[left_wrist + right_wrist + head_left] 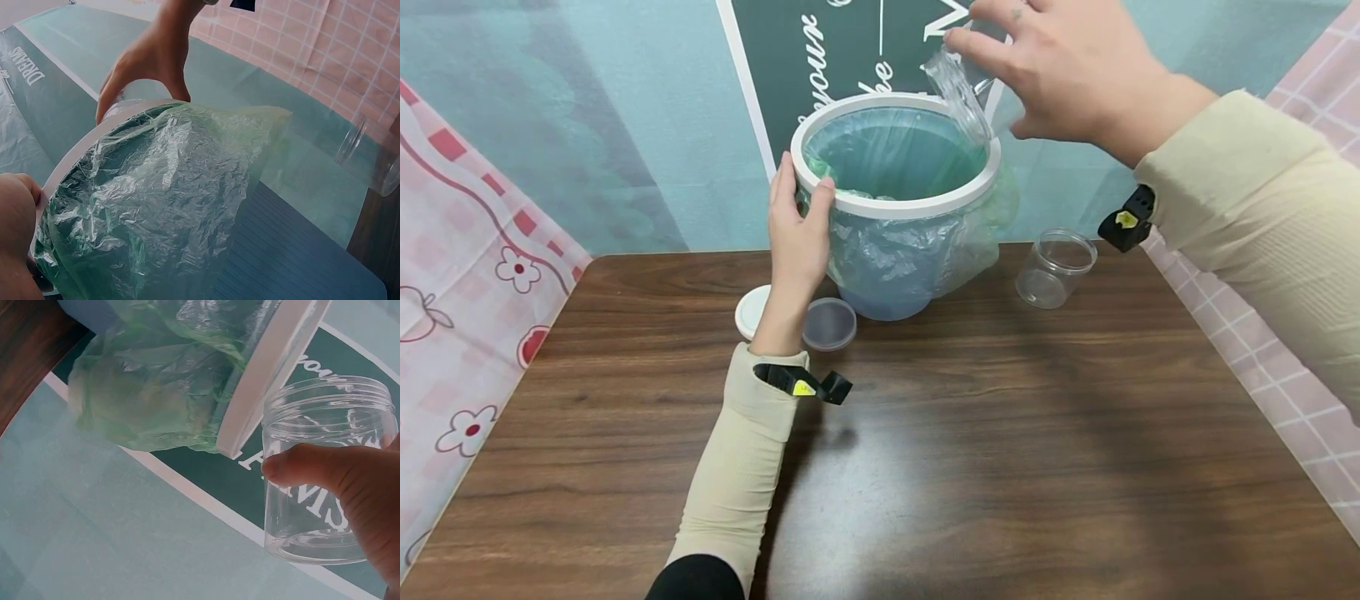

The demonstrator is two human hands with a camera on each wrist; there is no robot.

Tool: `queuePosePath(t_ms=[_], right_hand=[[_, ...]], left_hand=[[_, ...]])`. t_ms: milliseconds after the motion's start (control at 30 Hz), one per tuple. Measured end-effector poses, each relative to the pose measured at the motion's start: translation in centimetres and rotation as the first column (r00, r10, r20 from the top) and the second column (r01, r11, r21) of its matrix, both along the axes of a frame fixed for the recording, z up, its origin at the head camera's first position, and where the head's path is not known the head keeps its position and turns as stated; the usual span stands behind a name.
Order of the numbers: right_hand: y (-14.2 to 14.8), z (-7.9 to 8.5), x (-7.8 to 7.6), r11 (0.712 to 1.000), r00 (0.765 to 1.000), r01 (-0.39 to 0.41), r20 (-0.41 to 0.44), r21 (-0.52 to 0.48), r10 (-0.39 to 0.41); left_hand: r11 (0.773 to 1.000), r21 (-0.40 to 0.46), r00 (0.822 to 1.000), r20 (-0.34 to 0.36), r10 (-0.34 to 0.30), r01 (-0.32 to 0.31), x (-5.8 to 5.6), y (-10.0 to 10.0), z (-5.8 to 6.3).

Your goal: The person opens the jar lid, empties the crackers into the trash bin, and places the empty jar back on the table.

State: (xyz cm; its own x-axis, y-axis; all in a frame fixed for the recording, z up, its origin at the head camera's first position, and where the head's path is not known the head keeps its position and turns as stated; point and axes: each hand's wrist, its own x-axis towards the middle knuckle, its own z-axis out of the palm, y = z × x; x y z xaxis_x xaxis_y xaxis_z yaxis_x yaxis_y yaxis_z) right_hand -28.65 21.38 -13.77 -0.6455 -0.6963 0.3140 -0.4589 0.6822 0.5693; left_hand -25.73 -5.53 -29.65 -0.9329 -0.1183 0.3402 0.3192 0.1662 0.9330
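Note:
A blue trash can [887,310] with a white rim [901,206] stands at the table's back, lined with a thin green plastic bag [175,181] that hangs over its outside. My left hand [800,237] grips the left side of the rim. Over the can's right edge, my right hand [1067,79] holds a clear plastic jar [300,515], tipped with its mouth toward the opening. The jar's threaded neck has no lid on it, and its wall is see-through. In the head view the fingers partly cover this jar.
A second clear jar [1054,271] lies tilted on the table right of the can. Beside my left wrist lie a white lid [750,310] and a translucent lid [830,325]. Behind the brown wooden table [1000,450] hangs a blue-green cloth [647,125].

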Motion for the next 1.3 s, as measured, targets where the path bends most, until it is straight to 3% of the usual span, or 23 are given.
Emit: queuePosePath(t_ms=[133, 300, 467, 600, 700, 833, 1033, 1133, 1233, 1300], right_hand=[[0.3, 0.2, 0.1, 0.998, 1.0, 0.014, 0.028, -0.054, -0.013], [1.7, 0.2, 0.3, 0.98, 1.0, -0.013, 0.023, -0.199, 0.018], [3.6, -0.3, 0.7, 0.941, 0.999, 0.004, 0.034, -0.339, 0.008], [5.3, -1.0, 1.4, 0.882, 0.996, 0.063, 0.091, -0.467, -0.022], [6.8, -1.9, 2.3, 0.803, 0.982, 0.168, 0.17, -0.572, -0.085], [8.7, -3.6, 3.2, 0.673, 0.948, 0.31, 0.268, -0.672, -0.17], [11.2, -6.5, 3.8, 0.454, 0.931, 0.365, 0.33, -0.813, -0.158], [12.5, -7.6, 4.2, 0.333, 0.905, 0.426, 0.396, -0.841, -0.159], [13.9, -8.9, 4.8, 0.242, 0.873, 0.486, 0.456, -0.84, -0.17], [14.9, -10.0, 5.1, 0.198, 0.863, 0.502, 0.473, -0.842, -0.177]], left_hand=[[1.0, -0.006, 1.0, -0.003, 0.011, -0.011, 0.1, -0.1, -0.1], [1.0, -0.009, 1.0, -0.006, 0.016, -0.016, 0.1, -0.2, -0.1], [1.0, -0.02, 1.0, 0.004, 0.023, -0.023, 0.2, -0.2, -0.1], [0.999, -0.032, 0.999, 0.011, 0.032, -0.032, 0.3, -0.1, -0.1], [0.999, -0.039, 0.999, 0.01, 0.032, -0.032, 0.3, 0.1, -0.1], [0.999, -0.042, 1.0, 0.011, 0.026, -0.026, 0.2, 0.4, -0.2], [0.999, -0.036, 0.999, 0.022, 0.024, -0.023, 0.1, 0.5, -0.2], [0.999, -0.04, 0.999, 0.022, 0.027, -0.026, 0.0, 0.5, -0.2], [0.999, -0.042, 1.0, 0.018, 0.024, -0.023, 0.0, 0.6, -0.4], [0.999, -0.035, 1.0, 0.021, 0.014, -0.013, 0.0, 0.6, -0.5]])
